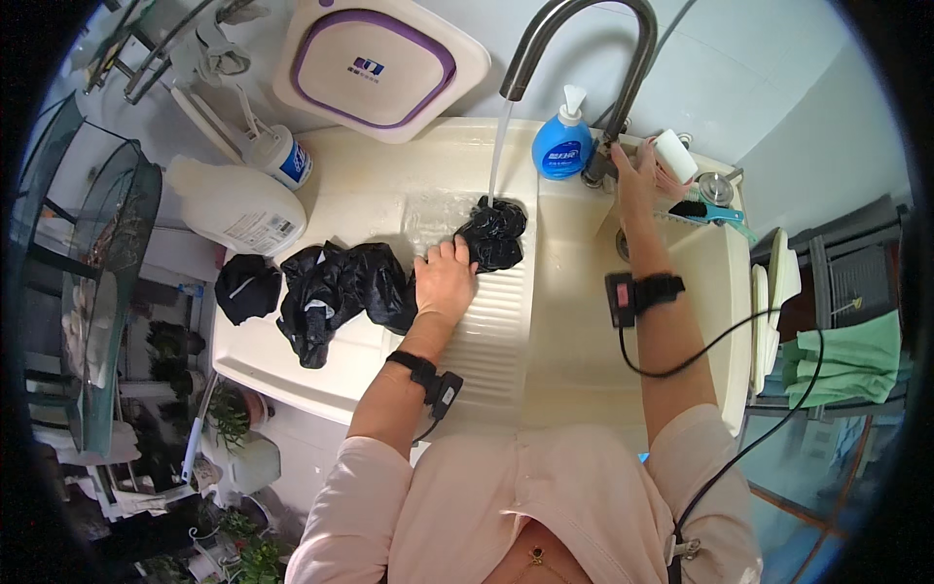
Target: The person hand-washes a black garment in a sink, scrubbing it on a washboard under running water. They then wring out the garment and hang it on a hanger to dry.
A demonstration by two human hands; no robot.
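Observation:
My left hand (pixel 445 281) presses down on a wet black garment (pixel 379 285) spread over the ribbed washboard and the counter to its left. Water runs from the curved metal faucet (pixel 519 73) onto a bunched black part of cloth (pixel 495 233) just beyond my fingertips; whether it is one piece with the rest I cannot tell. At the faucet's base, my right hand (pixel 633 175) reaches to the handle, its fingertips partly hidden. A smaller folded black cloth (pixel 248 290) lies at the far left of the counter.
Behind the washboard stand a blue pump bottle (pixel 562 146) and a leaning white-and-purple folding basin (pixel 379 133). A large white jug (pixel 237 208) and a white tub (pixel 281 157) are at the left. The sink basin (pixel 584 350) lies at right, with a brush (pixel 706 212) on its back rim.

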